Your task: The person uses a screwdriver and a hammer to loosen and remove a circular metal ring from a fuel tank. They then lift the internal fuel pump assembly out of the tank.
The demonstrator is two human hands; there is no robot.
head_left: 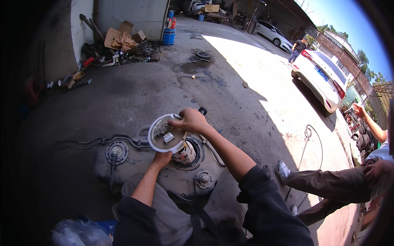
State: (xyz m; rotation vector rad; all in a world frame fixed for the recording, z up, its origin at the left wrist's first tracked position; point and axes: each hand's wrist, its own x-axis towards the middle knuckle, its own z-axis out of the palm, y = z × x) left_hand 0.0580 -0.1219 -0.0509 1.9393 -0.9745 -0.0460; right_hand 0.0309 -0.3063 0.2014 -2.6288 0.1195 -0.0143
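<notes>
A grimy dark fuel tank (135, 168) lies on the ground in front of my legs. Above its round opening (199, 158) I hold a fuel pump module by its round, white-rimmed top (158, 130), which is tilted and has a white connector on it. My right hand (192, 121) grips the far right of the rim, thumb over the top. From below, my left hand (163, 158) closes on the near edge, its fingers partly hidden. The white pump body (185, 155) shows in the opening. Two smaller round fittings, left (117, 153) and near right (204, 179), sit on the tank.
A person (340, 184) sits close on my right, one leg stretched toward me. A thin hose (308, 133) loops on the concrete. Clear plastic bags (80, 233) lie at lower left. Cartons (123, 37), a blue drum (168, 37) and a white car (320, 78) stand farther off.
</notes>
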